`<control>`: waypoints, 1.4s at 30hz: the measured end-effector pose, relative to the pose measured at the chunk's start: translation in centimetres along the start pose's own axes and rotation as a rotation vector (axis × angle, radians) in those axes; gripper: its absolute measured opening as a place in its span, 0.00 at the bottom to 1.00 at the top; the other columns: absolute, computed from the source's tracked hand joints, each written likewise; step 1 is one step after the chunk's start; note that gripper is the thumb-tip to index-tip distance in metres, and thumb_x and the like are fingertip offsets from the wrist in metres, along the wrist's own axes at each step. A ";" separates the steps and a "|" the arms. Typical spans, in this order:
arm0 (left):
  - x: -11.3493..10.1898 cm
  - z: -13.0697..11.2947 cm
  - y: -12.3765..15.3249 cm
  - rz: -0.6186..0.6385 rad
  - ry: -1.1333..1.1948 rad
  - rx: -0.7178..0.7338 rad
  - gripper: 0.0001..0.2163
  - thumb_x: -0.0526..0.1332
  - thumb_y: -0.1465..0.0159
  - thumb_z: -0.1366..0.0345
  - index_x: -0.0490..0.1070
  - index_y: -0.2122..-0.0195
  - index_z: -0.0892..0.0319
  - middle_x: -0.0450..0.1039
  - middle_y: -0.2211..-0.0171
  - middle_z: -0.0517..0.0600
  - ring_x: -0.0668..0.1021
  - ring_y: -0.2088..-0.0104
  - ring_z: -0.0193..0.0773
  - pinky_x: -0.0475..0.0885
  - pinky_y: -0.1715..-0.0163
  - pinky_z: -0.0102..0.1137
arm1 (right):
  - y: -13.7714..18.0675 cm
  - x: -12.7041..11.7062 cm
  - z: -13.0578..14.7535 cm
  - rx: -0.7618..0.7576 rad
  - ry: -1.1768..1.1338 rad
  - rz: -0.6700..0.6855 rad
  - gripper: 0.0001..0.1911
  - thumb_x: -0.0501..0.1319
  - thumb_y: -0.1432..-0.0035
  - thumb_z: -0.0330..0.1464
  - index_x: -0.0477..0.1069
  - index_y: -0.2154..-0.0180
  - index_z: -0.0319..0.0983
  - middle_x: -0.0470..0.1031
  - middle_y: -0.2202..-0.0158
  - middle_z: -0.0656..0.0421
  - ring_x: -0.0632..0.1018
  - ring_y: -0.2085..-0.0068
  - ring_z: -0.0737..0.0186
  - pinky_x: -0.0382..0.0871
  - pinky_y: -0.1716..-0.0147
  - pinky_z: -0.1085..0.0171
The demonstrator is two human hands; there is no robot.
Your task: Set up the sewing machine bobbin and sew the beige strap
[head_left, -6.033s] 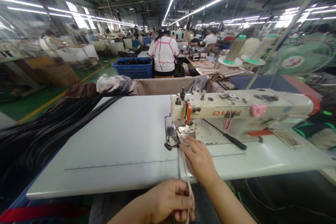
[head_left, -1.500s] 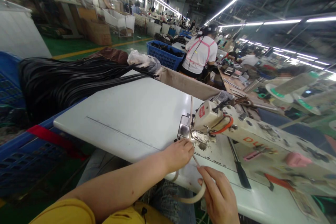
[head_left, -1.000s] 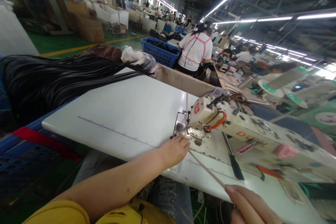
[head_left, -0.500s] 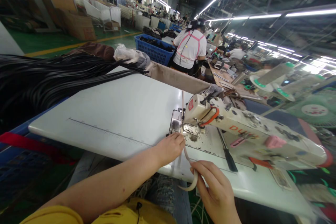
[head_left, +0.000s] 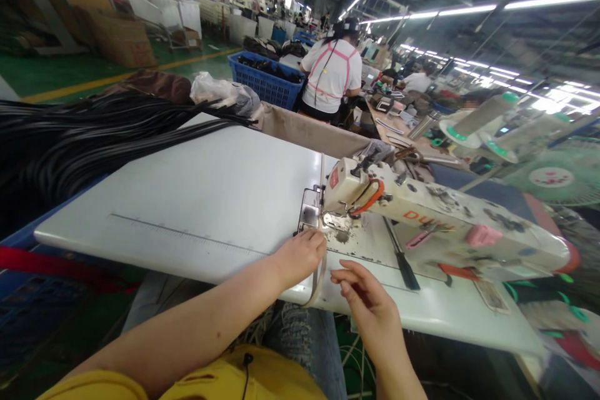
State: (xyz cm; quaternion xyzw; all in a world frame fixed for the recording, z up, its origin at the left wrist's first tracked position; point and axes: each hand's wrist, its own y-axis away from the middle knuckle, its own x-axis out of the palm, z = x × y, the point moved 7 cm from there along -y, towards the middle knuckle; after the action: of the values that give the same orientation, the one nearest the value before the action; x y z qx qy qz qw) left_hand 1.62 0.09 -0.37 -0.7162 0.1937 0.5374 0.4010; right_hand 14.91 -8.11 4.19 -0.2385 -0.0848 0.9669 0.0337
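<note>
Beige strap (head_left: pixel 320 272) hangs under left hand (head_left: pixel 300 256).

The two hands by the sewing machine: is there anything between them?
Yes. In the head view, a pale strap hangs between the left hand and the right hand, looping down over the white table edge from the sewing machine.

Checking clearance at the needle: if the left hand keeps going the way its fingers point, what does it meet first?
The left hand pinches the pale strip, fingers aimed up the table. First in line looks like the presser-foot area under the sewing machine head; depth is hard to judge.
</note>
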 end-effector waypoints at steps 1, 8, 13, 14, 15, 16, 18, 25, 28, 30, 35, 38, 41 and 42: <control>0.0 0.0 0.0 0.002 0.001 -0.001 0.14 0.55 0.27 0.73 0.72 0.44 0.69 0.75 0.45 0.64 0.78 0.43 0.48 0.72 0.39 0.42 | 0.0 0.0 -0.4 0.040 -0.063 0.002 0.19 0.65 0.33 0.42 0.76 0.45 0.41 0.85 0.58 0.51 0.86 0.59 0.55 0.83 0.57 0.57; -0.6 -0.1 0.0 -0.004 -0.011 0.016 0.13 0.56 0.28 0.73 0.73 0.44 0.70 0.75 0.46 0.64 0.78 0.44 0.49 0.73 0.39 0.41 | 0.3 0.4 -1.8 0.202 -0.182 0.013 0.17 0.71 0.39 0.45 0.80 0.57 0.40 0.85 0.64 0.52 0.84 0.63 0.55 0.80 0.64 0.61; -0.3 0.0 0.1 -0.007 -0.038 0.002 0.14 0.56 0.27 0.72 0.73 0.44 0.69 0.75 0.45 0.63 0.79 0.44 0.48 0.73 0.39 0.41 | 0.2 0.3 -1.5 0.170 -0.129 0.001 0.16 0.69 0.38 0.47 0.80 0.63 0.40 0.81 0.71 0.57 0.81 0.67 0.57 0.77 0.65 0.61; -0.3 0.0 0.1 -0.009 -0.041 0.001 0.14 0.57 0.27 0.72 0.73 0.44 0.69 0.75 0.45 0.63 0.79 0.44 0.48 0.73 0.39 0.40 | 0.2 0.2 -1.4 0.153 -0.102 -0.009 0.16 0.68 0.38 0.47 0.80 0.64 0.40 0.80 0.71 0.57 0.80 0.68 0.58 0.76 0.65 0.62; -0.3 0.0 0.1 -0.010 -0.045 0.003 0.14 0.57 0.27 0.72 0.73 0.44 0.70 0.76 0.45 0.63 0.79 0.44 0.48 0.74 0.39 0.40 | 0.1 0.0 -1.2 0.127 -0.068 -0.021 0.16 0.68 0.37 0.47 0.80 0.65 0.40 0.79 0.71 0.57 0.79 0.68 0.58 0.75 0.66 0.62; -0.3 0.0 0.1 -0.012 -0.046 0.005 0.14 0.57 0.27 0.72 0.73 0.44 0.70 0.76 0.45 0.62 0.79 0.44 0.48 0.74 0.39 0.39 | 0.1 -0.2 -1.0 0.094 -0.033 -0.035 0.16 0.68 0.37 0.46 0.80 0.66 0.40 0.79 0.70 0.57 0.78 0.67 0.59 0.74 0.66 0.63; -0.5 0.0 0.1 -0.011 -0.044 0.009 0.14 0.57 0.27 0.72 0.73 0.44 0.70 0.76 0.45 0.62 0.79 0.44 0.48 0.74 0.39 0.39 | -0.1 -0.5 -0.5 0.021 0.025 -0.059 0.15 0.68 0.37 0.45 0.80 0.67 0.41 0.78 0.69 0.57 0.78 0.66 0.58 0.73 0.67 0.63; -0.7 -0.1 -0.1 0.004 -0.021 -0.004 0.14 0.57 0.28 0.73 0.74 0.44 0.69 0.76 0.46 0.60 0.78 0.44 0.48 0.73 0.38 0.39 | -0.7 -2.1 -2.5 -0.105 0.335 -0.160 0.21 0.58 0.29 0.48 0.82 0.61 0.40 0.78 0.66 0.53 0.78 0.66 0.58 0.76 0.65 0.60; -0.7 -0.1 -0.2 0.018 -0.023 -0.010 0.14 0.56 0.28 0.73 0.73 0.44 0.69 0.76 0.46 0.61 0.78 0.44 0.47 0.73 0.38 0.39 | -0.3 -2.8 -4.1 -0.178 0.663 -0.256 0.30 0.50 0.26 0.51 0.79 0.49 0.36 0.79 0.58 0.45 0.79 0.58 0.49 0.78 0.56 0.50; -0.7 -0.1 -0.2 0.019 -0.030 -0.004 0.14 0.56 0.27 0.73 0.73 0.44 0.70 0.76 0.46 0.61 0.78 0.44 0.47 0.73 0.38 0.38 | 0.4 -2.5 -5.0 -0.216 0.868 -0.275 0.34 0.48 0.26 0.52 0.76 0.44 0.32 0.77 0.52 0.40 0.78 0.50 0.41 0.75 0.49 0.43; -0.7 -0.2 -0.1 0.000 -0.030 0.007 0.15 0.57 0.28 0.74 0.73 0.43 0.71 0.76 0.46 0.61 0.78 0.45 0.48 0.73 0.39 0.39 | 3.4 -0.3 -5.4 -0.285 1.075 -0.180 0.35 0.47 0.25 0.49 0.64 0.33 0.28 0.71 0.39 0.36 0.69 0.36 0.36 0.69 0.38 0.41; -0.6 -0.2 0.0 -0.011 -0.019 0.004 0.14 0.57 0.29 0.75 0.73 0.44 0.71 0.76 0.47 0.61 0.78 0.44 0.48 0.72 0.38 0.39 | 5.1 0.7 -5.2 -0.271 1.113 -0.135 0.36 0.48 0.25 0.47 0.55 0.28 0.29 0.68 0.35 0.38 0.66 0.32 0.37 0.65 0.35 0.43; -0.4 -0.1 0.1 -0.002 0.000 -0.006 0.15 0.57 0.29 0.75 0.73 0.43 0.71 0.76 0.47 0.61 0.78 0.44 0.48 0.72 0.37 0.40 | 6.1 1.2 -5.3 -0.231 1.139 -0.136 0.39 0.49 0.25 0.48 0.46 0.25 0.30 0.64 0.31 0.38 0.66 0.31 0.37 0.65 0.35 0.44; -0.4 -0.1 0.2 0.004 0.006 -0.008 0.15 0.57 0.29 0.76 0.72 0.43 0.70 0.75 0.47 0.61 0.78 0.44 0.48 0.72 0.37 0.40 | 6.4 1.3 -5.4 -0.225 1.148 -0.139 0.40 0.49 0.25 0.47 0.43 0.25 0.30 0.63 0.30 0.38 0.66 0.31 0.37 0.65 0.36 0.44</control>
State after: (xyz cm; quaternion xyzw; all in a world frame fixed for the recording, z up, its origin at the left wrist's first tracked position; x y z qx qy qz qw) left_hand 1.42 -0.10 -0.10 -0.7189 0.1945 0.5368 0.3964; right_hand 16.13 -13.49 -2.28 -0.7197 -0.1704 0.6636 0.1122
